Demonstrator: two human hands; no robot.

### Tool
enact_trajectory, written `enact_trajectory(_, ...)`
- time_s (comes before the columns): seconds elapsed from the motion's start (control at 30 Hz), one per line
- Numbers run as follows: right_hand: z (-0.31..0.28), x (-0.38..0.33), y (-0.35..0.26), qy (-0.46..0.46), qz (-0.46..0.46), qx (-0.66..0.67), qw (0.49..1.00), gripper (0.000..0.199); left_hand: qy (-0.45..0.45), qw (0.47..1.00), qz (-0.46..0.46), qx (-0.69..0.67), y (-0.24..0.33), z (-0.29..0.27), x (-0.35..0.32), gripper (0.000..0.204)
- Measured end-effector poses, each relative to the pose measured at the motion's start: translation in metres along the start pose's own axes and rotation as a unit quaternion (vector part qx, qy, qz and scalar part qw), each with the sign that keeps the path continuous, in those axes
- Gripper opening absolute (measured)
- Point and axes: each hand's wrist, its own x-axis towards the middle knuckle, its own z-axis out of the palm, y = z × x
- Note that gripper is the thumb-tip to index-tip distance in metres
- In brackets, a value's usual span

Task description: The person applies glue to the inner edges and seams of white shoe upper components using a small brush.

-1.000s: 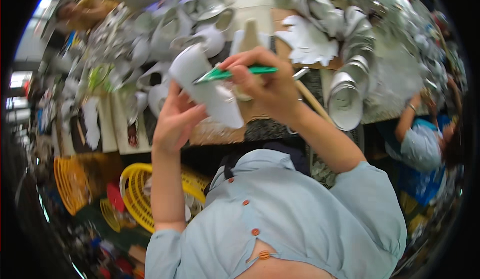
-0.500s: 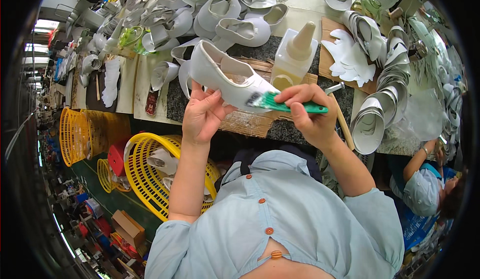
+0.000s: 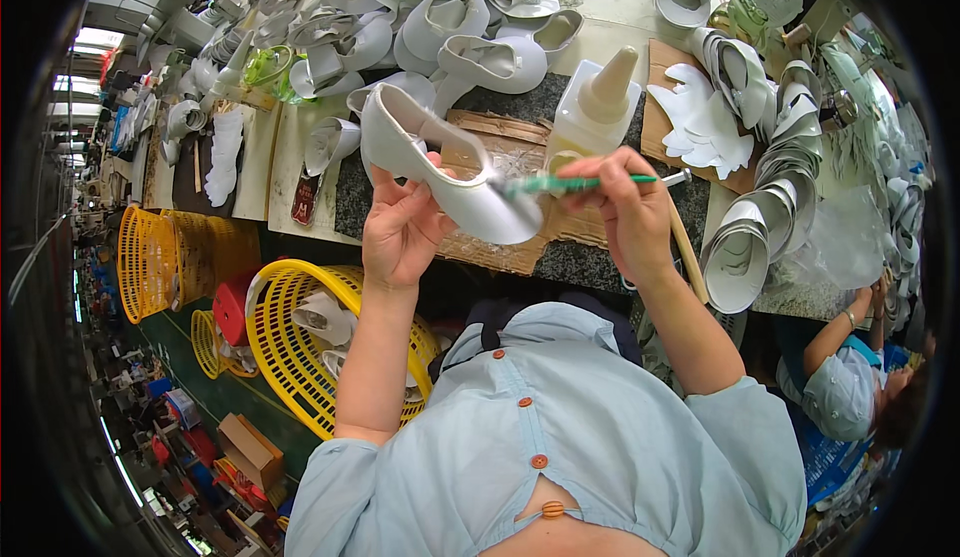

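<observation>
A white shoe upper (image 3: pixel 410 142) is held up over the workbench, its opening facing up and its toe pointing right. My left hand (image 3: pixel 402 232) is closed on its near side, fingers partly hidden beneath it. In my right hand (image 3: pixel 632 217) is a brush with a green handle (image 3: pixel 565 184), gripped between thumb and fingers. Its bristles, blurred, are at the rim of the upper's opening, above the toe; whether they touch cannot be made out. Behind the brush stands a squarish translucent bottle (image 3: pixel 597 107) with a cream cone-shaped top. Worn brown cardboard (image 3: pixel 490 252) lies under the upper.
Many white shoe uppers (image 3: pixel 490 62) are piled at the back. Curved white pieces (image 3: pixel 735 262) stand stacked at the right, beside a hammer (image 3: pixel 685 242) and flat white cutouts (image 3: pixel 705 117). A yellow basket (image 3: pixel 290 357) stands below at left. Another person (image 3: pixel 840 377) sits at far right.
The brush has moved off the toe's side to the opening's rim and turned edge-on. The upper has tilted and shifted slightly left, with its toe now showing.
</observation>
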Motion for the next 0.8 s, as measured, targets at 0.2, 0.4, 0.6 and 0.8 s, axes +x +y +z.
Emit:
enact_trajectory(0.2,-0.064,0.013,0.006,0.032,-0.021,-0.185,0.982,0.022,0.102,0.979,0.013,0.175,0.032,0.009,-0.011,0.047)
enact_trajectory(0.4,-0.089,0.021,0.087,0.006,-0.087,-0.399,0.913,0.022,0.202,0.942,-0.09,0.254,0.032,-0.001,-0.015,0.044)
enact_trajectory(0.6,-0.107,0.02,0.078,0.071,0.056,-0.378,0.921,0.029,0.171,0.916,-0.197,0.306,0.028,-0.005,-0.018,0.04)
enact_trajectory(0.8,-0.131,0.02,0.064,0.113,0.157,-0.115,0.974,0.032,0.2,0.866,-0.341,0.305,-0.022,-0.041,0.004,0.036)
